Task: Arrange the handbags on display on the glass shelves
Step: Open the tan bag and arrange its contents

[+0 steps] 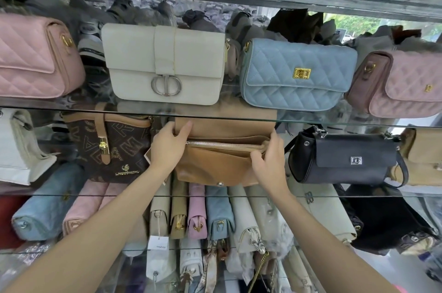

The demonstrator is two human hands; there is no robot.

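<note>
Both hands held a tan handbag (222, 149) on the middle glass shelf (334, 123).

The left hand (167, 147) had a narrow grip pinching the bag's upper left corner, and the right hand (270, 159) curled its fingers over the open top edge beside the zipper. The tan handbag sat between a brown lettered bag (110, 147) and a black bag (344, 159). On the shelf above stood a white bag (165, 63) and a blue quilted bag (299, 72).

head view, close, facing glass shelves (239, 117)
</note>
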